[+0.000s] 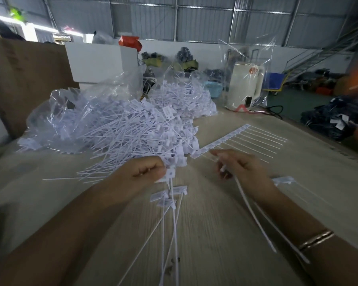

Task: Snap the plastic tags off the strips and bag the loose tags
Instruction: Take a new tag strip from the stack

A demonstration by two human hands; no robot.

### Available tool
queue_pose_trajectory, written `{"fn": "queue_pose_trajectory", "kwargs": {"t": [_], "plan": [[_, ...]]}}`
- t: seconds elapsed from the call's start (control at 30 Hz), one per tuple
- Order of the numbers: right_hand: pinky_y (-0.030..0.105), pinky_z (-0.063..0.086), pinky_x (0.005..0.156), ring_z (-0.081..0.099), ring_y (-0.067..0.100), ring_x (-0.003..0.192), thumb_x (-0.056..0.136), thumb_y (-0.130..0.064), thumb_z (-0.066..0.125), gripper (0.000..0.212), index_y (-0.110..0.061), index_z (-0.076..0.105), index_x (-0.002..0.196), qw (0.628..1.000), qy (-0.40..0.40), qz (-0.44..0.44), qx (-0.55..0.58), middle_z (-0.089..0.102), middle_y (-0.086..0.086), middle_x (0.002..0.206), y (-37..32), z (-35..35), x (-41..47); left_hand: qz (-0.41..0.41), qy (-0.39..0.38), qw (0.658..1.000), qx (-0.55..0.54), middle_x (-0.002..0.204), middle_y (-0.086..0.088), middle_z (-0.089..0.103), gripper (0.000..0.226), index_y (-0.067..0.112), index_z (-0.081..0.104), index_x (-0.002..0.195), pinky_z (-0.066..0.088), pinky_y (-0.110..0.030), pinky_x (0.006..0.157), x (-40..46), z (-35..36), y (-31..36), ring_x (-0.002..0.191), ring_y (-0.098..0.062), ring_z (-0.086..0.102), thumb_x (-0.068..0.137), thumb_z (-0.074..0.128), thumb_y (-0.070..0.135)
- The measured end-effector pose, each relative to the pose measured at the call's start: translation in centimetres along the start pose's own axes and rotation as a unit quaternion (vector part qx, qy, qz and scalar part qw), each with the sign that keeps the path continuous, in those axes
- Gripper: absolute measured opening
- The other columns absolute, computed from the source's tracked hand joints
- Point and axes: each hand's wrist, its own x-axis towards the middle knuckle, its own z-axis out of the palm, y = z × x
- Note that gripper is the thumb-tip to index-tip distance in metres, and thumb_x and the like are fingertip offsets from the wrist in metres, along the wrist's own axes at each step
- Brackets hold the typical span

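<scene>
Snapping tags beside the heap

I see my left hand (148, 172) pinching loose tags (170, 195); my right hand (239, 167) grips bare stems (254, 213). The uncut strip (225, 139) lies right of the tag heap (132, 129).

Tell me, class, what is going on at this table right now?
A person is separating white plastic tags. The left hand pinches a bunch of loose tags by their heads, tails hanging toward the camera. The right hand holds thin white strands. An unbroken strip lies just beyond it on the wooden table. A big pile of tags spills from clear bags behind.
</scene>
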Motion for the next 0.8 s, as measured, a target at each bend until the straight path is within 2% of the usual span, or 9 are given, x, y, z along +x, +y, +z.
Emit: {"fn": "queue_pose_trajectory", "kwargs": {"t": [0.13,0.23,0.3,0.37,0.43,0.53,0.67,0.77,0.8], "plan": [[0.017,0.037,0.055,0.046,0.004,0.055,0.086,-0.032,0.061,0.035,-0.030,0.057,0.121,0.971,-0.109,-0.084,-0.195,0.050,-0.013,0.065,0.4,3.0,0.2,0.023,0.020,0.975,0.221,0.073,0.011,0.055,0.006,0.020,0.065,0.092,0.037,-0.016,0.061,0.6,1.5,-0.7,0.064,-0.002,0.049,0.089,0.062,0.016],[0.013,0.035,0.056,0.046,0.000,0.057,0.083,-0.038,0.066,0.058,-0.031,0.039,0.134,0.954,-0.137,-0.104,-0.244,0.045,-0.017,0.068,0.1,4.1,0.1,0.069,0.093,0.947,0.299,0.091,0.004,0.059,0.016,0.014,0.069,0.099,0.042,-0.027,0.073,0.7,1.7,-0.7,0.082,-0.010,0.053,0.088,0.061,0.023],[0.016,0.035,0.055,0.047,0.003,0.057,0.082,-0.034,0.068,0.066,-0.027,0.034,0.139,0.956,-0.126,-0.126,-0.232,0.046,-0.016,0.068,-0.3,4.3,-0.2,0.061,0.112,0.958,0.257,0.087,0.000,0.060,0.037,0.011,0.070,0.088,0.043,-0.033,0.074,1.0,2.2,0.0,0.081,-0.015,0.055,0.090,0.046,0.038],[0.025,0.040,0.060,0.055,0.011,0.064,0.083,-0.030,0.067,0.068,-0.024,0.031,0.140,0.949,-0.138,-0.162,-0.232,0.059,-0.010,0.078,-0.8,5.0,-0.5,0.023,0.069,0.985,0.159,0.071,-0.001,0.059,0.052,0.008,0.065,0.073,0.043,-0.033,0.069,1.3,3.5,0.9,0.069,-0.013,0.055,0.086,0.035,0.048],[0.031,0.046,0.070,0.063,0.017,0.081,0.084,-0.032,0.065,0.067,-0.024,0.031,0.140,0.943,-0.159,-0.172,-0.235,0.068,-0.002,0.095,-1.2,5.2,-0.6,0.016,0.056,0.992,0.116,0.056,0.003,0.053,0.042,0.011,0.057,0.060,0.039,-0.023,0.059,1.4,4.5,1.1,0.055,-0.009,0.052,0.085,0.048,0.044],[0.028,0.045,0.083,0.059,0.010,0.101,0.081,-0.047,0.064,0.057,-0.028,0.044,0.130,0.952,-0.152,-0.127,-0.236,0.064,-0.009,0.115,-1.4,3.8,-0.5,-0.004,0.082,0.991,0.108,0.052,0.006,0.045,0.034,0.015,0.052,0.058,0.031,-0.018,0.052,1.4,4.0,0.5,0.054,-0.008,0.047,0.090,0.058,0.024],[0.021,0.032,0.061,0.057,0.008,0.078,0.084,-0.036,0.063,0.023,-0.031,0.060,0.106,0.921,-0.152,-0.153,-0.325,0.056,-0.018,0.088,-0.8,3.0,-0.4,0.001,0.054,0.992,0.113,0.055,0.003,0.044,0.035,0.012,0.052,0.059,0.031,-0.018,0.053,1.1,3.5,-0.5,0.053,-0.006,0.043,0.088,0.057,0.031],[0.012,0.022,0.053,0.048,0.004,0.070,0.088,-0.037,0.058,0.016,-0.033,0.063,0.102,0.911,-0.145,-0.171,-0.345,0.062,-0.014,0.086,-0.7,3.4,-0.3,0.009,0.024,0.991,0.128,0.058,-0.005,0.046,0.036,0.005,0.055,0.067,0.032,-0.024,0.054,1.0,3.8,-0.5,0.053,-0.006,0.040,0.084,0.053,0.037],[0.016,0.023,0.054,0.051,0.005,0.072,0.089,-0.039,0.055,0.018,-0.032,0.063,0.104,0.908,-0.146,-0.176,-0.351,0.065,-0.011,0.090,-0.7,3.4,-0.3,0.020,0.022,0.992,0.125,0.058,-0.004,0.045,0.033,0.006,0.055,0.067,0.031,-0.021,0.054,1.0,3.6,-0.5,0.054,-0.006,0.041,0.084,0.054,0.035]]}}
